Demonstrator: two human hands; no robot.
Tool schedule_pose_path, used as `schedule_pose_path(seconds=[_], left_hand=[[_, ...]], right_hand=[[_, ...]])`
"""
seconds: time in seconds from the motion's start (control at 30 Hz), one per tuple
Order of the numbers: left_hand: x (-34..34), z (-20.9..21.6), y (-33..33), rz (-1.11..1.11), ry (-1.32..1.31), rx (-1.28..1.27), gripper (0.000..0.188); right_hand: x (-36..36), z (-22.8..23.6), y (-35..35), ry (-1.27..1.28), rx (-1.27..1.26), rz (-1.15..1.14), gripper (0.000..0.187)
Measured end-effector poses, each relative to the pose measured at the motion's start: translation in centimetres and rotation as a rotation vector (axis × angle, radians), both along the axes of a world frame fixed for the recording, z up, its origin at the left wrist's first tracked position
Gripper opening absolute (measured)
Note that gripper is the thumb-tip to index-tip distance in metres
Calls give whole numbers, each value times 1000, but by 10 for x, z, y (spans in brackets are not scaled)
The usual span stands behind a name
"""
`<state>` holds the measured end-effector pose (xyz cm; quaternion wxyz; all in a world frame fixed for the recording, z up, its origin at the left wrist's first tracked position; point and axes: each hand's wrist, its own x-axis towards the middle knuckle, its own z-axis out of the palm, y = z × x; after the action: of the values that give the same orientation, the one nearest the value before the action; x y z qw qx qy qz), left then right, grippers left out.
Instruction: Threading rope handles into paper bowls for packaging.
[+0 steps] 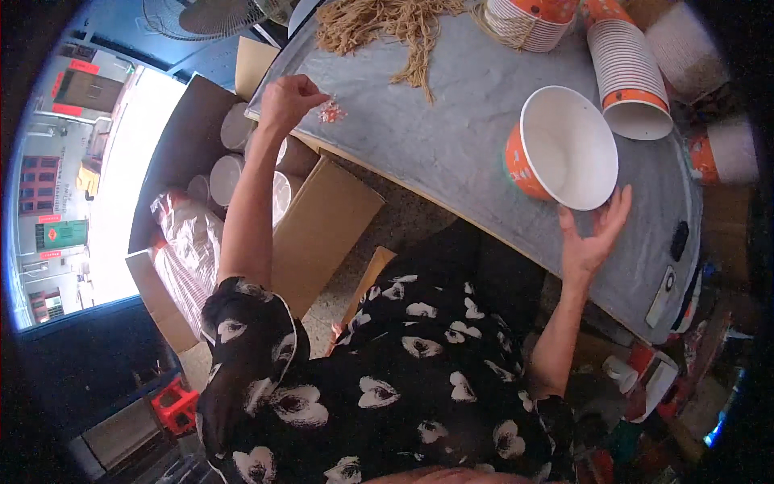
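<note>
My left hand (292, 103) is over the table's left edge, thumb and fingertips pinched together. What they hold, if anything, is too small to make out. Just beside the fingertips lies a small heap of orange and white bits (331, 112). My right hand (595, 240) has its thumb and fingers spread against the near side of a large paper bowl (571, 149), white inside and orange-patterned outside. The bowl's wide mouth faces up and toward the right, and its inside looks bare. Part of the right fingers' contact is hidden by the rim.
A grey-covered table (451, 137) carries tan strings (387, 32) at the back. Nested paper bowls (629, 73) lie along the right, with another stack (532, 24) behind. Left of the table, a cardboard box (330, 234) holds more white bowls. A red stool (174, 406) stands low at left.
</note>
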<state>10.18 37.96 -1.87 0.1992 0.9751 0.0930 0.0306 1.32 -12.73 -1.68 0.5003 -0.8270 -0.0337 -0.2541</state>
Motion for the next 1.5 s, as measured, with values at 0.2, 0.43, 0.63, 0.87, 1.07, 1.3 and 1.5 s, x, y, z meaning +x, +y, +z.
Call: schedule_pose_path(seconds=[0.2,0.43,0.63,0.87,1.07,1.3,1.5], left_hand=[[-1,-20,-19,-133,-396,-87,13],[21,-26,-123,-295,-294,-402,19],[65,-46,-151,-111,-267,-277,23],[71,-55,-149,-20,-201,-362,30],[40,-50,-141,96,-97,-811,23],[-27,-42,-162,166,-112,-903,21],[-66,-42,-181,158,-212,-1178,13]], right_hand=[[-13,-46,-22,28,109,-40,69],[-23,-86,-16,269,145,-55,10],[-25,-81,-12,252,46,-40,15],[-25,-76,-9,266,-3,-49,13],[-26,-78,-10,242,-7,-31,14],[-25,-78,-10,252,-23,-22,14],[-26,-81,-11,256,6,-28,14]])
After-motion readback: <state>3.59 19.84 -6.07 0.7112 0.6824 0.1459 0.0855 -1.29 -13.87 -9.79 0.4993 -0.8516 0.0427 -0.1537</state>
